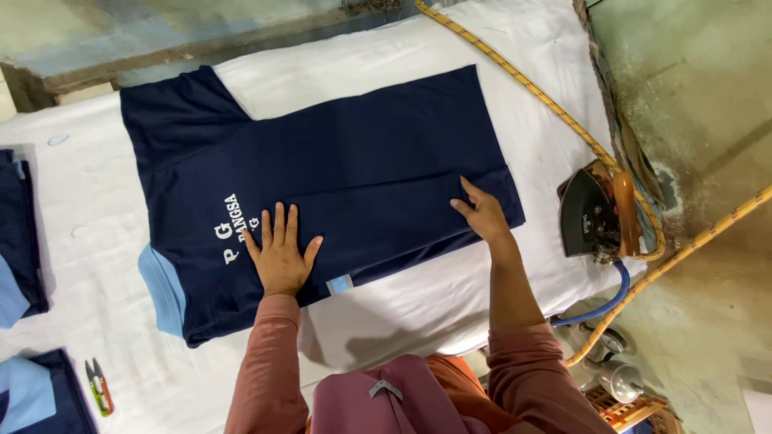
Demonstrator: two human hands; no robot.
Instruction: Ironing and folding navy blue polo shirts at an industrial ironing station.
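Note:
A navy blue shirt with white lettering and a light blue collar lies spread across the white padded table, its near side folded in. My left hand rests flat on the shirt beside the lettering, fingers spread. My right hand presses on the folded edge near the shirt's hem, fingers pointing away from me. Neither hand holds anything.
A black iron with a wooden handle stands at the table's right edge, with a blue hose and a yellow braided cord running from it. Folded navy garments lie at the left edge. Small thread snips lie at the lower left.

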